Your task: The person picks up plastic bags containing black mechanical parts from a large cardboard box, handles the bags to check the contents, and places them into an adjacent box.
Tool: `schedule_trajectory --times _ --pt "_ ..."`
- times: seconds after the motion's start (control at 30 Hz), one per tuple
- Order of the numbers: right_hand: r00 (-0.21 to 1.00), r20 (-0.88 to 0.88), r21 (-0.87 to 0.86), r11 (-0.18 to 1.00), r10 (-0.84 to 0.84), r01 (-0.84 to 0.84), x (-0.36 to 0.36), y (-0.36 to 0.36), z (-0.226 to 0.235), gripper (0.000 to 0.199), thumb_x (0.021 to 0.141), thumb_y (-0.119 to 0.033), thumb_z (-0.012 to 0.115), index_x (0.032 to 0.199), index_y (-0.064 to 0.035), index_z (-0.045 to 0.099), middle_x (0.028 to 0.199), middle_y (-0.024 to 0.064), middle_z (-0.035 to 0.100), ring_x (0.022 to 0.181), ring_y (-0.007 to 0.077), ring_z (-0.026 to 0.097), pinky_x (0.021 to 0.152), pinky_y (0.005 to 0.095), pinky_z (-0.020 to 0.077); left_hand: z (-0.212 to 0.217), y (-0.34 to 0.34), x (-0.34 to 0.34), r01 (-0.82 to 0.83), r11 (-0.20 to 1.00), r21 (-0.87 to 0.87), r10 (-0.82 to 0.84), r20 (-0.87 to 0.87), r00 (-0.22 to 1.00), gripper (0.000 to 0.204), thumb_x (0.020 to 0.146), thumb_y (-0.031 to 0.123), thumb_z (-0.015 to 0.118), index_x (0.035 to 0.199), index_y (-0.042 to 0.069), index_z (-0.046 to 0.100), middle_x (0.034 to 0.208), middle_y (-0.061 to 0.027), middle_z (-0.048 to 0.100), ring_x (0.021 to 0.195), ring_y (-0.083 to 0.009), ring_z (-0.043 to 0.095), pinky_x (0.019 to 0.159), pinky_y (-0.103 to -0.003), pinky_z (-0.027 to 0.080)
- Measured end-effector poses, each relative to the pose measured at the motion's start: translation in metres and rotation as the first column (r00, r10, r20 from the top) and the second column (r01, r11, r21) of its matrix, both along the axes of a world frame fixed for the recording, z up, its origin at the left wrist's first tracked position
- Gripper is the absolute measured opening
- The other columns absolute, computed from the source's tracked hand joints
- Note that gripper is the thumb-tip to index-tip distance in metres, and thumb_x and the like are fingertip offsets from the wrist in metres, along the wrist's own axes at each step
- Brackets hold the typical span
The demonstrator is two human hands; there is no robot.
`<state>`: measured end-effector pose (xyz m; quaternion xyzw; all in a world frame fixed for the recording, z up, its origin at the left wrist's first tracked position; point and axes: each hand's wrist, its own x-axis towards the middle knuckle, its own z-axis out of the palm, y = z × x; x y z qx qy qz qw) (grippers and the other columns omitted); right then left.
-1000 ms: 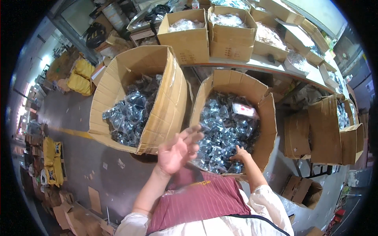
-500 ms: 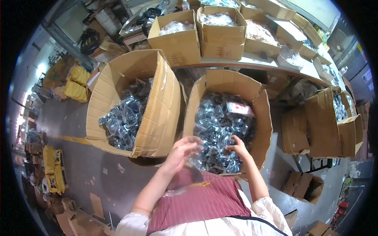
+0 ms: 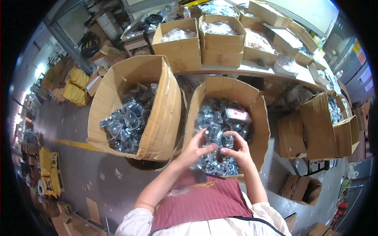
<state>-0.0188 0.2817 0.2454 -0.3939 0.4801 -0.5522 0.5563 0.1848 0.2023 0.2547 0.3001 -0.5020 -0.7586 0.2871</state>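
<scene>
Both hands are over an open cardboard box (image 3: 264, 135) filled with dark shiny parts in clear plastic bags. Between them is one clear plastic bag (image 3: 214, 135) with a dark part inside; its exact kind is too unclear to name. My left hand (image 3: 200, 148) grips the bag's left side, thumb in front and fingers bent round it. My right hand (image 3: 238, 148) curls at the bag's right side, its thumb near the left thumb. A white and red packet (image 3: 238, 115) lies on the bagged parts beyond my right hand.
Left of it stands a second large box (image 3: 159, 118) of bagged dark parts. Behind, a table (image 3: 220, 70) carries several boxes of bagged goods and a bottle (image 3: 186, 13). More cartons (image 3: 319, 128) stand at the right. Yellow sacks (image 3: 75, 88) sit far left.
My hands, apart before, have come together around a bagged dark part. The left hand moved right and forward over the box; the right turned inward. The view has shifted slightly.
</scene>
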Motion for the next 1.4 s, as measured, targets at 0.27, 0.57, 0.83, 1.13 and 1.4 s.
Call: schedule_trajectory --times 0.27,0.57,0.83,1.13,1.4 --pt "0.987 0.159 0.020 1.000 0.017 -0.021 0.015 0.002 0.020 0.053 0.073 -0.007 0.080 0.121 -0.0019 0.060 0.107 0.0011 0.063 0.098 0.0108 0.059 0.088 0.0261 0.0484 0.025 0.011 0.006 -0.087 0.990 0.106 0.100 -0.119 0.988 0.051 0.090 0.006 0.071 0.135 -0.005 0.050 0.122 -0.0097 0.063 0.112 -0.0156 0.060 0.098 -0.031 0.048" --pt "0.947 0.317 -0.009 0.999 0.049 -0.049 0.023 0.000 0.021 0.055 0.070 -0.011 0.080 0.121 -0.0027 0.060 0.107 0.0014 0.062 0.097 0.0116 0.059 0.088 0.0258 0.0474 0.036 0.014 0.012 -0.084 0.984 0.158 0.120 -0.237 0.964 0.051 0.090 0.003 0.068 0.136 -0.004 0.050 0.123 -0.0107 0.063 0.110 -0.0158 0.061 0.096 -0.030 0.050" --pt "0.969 0.139 -0.145 0.964 -0.204 0.224 0.039 0.001 0.019 0.061 0.069 -0.010 0.080 0.124 -0.0036 0.054 0.115 0.0031 0.056 0.104 0.0127 0.054 0.092 0.0281 0.0437 0.037 0.028 0.008 -0.327 0.943 0.052 0.330 -0.239 0.913 0.050 0.089 0.003 0.068 0.134 -0.001 0.045 0.119 -0.0098 0.061 0.108 -0.0160 0.061 0.096 -0.031 0.050" --pt "0.932 0.227 -0.245 0.910 -0.283 0.335 0.024 0.010 0.036 0.058 0.073 -0.009 0.074 0.125 -0.0051 0.050 0.105 0.0052 0.062 0.095 0.0128 0.060 0.085 0.0265 0.0482 0.028 0.013 0.035 -0.445 0.870 0.213 0.489 -0.250 0.836 0.041 0.095 0.014 0.061 0.132 0.001 0.049 0.113 -0.0131 0.064 0.097 -0.0196 0.067 0.086 -0.036 0.059" --pt "0.885 0.439 -0.088 0.972 -0.158 0.217 0.015 0.001 0.034 0.058 0.072 -0.008 0.070 0.126 -0.0022 0.050 0.108 0.0104 0.063 0.099 0.0201 0.065 0.088 0.0323 0.0538 0.037 0.015 0.046 -0.043 0.925 0.378 0.228 -0.459 0.859 0.058 0.090 0.019 0.065 0.139 -0.003 0.044 0.127 -0.0246 0.061 0.106 -0.0289 0.066 0.095 -0.039 0.055"
